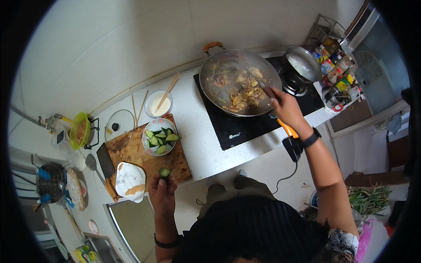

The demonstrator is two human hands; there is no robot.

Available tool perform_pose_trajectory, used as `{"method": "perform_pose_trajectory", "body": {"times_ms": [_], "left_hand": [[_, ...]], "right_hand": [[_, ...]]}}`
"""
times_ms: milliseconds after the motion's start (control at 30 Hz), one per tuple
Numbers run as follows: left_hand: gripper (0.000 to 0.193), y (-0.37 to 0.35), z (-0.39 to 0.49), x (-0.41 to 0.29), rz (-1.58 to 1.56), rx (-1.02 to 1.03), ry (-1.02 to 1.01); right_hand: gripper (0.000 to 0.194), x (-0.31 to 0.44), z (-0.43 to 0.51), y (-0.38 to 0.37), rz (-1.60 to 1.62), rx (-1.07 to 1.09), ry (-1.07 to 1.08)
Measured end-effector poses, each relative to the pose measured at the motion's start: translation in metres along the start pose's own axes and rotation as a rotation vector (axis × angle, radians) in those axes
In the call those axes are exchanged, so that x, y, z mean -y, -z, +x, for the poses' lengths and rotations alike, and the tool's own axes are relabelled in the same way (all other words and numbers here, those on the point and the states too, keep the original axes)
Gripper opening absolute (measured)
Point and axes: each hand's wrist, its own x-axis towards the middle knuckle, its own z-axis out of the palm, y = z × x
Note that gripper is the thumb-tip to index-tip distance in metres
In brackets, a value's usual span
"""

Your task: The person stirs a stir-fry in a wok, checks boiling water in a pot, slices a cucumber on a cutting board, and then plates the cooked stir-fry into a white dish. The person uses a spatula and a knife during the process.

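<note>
My right hand [290, 110] grips the dark wooden handle of a metal spatula [255, 78]. The spatula's blade reaches into a large steel wok [210, 95] on the cooktop. Browned pieces of food [245, 100], some yellowish, lie in the wok, with some haze over them. Near the front edge of the cutting board, my left hand [162, 195] holds a piece of cucumber [164, 171], its cut face upward. On the board [148, 164] stands a flowered bowl [147, 148] of cut cucumber [161, 136], beyond that hand. An empty-looking white angular dish [130, 185] sits just left of the hand.
A cleaver [105, 161], a spatula [93, 164] and a glass lid [118, 130] lie at left. Chopsticks rest in a bowl of pale liquid [161, 106]. Right of the wok stand a steel pot [302, 64] on a burner and several bottles [342, 65]. The wok's orange handle [287, 127] overhangs the counter edge.
</note>
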Motion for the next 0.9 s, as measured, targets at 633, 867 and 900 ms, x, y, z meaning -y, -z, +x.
{"method": "perform_pose_trajectory", "body": {"times_ms": [633,867,900], "left_hand": [[0.026,-0.005,0.011,0.006,-0.058,0.137,0.035],[0.026,-0.015,0.011,0.008,0.013,0.14,0.034],[0.026,-0.014,0.01,0.007,-0.004,0.139,0.037]], "right_hand": [[0.04,-0.044,-0.05,0.083,0.057,0.069,-0.282],[0.038,-0.059,-0.05,0.014,0.183,0.126,-0.295],[0.039,-0.055,-0.056,0.021,0.205,0.192,-0.29]]}}
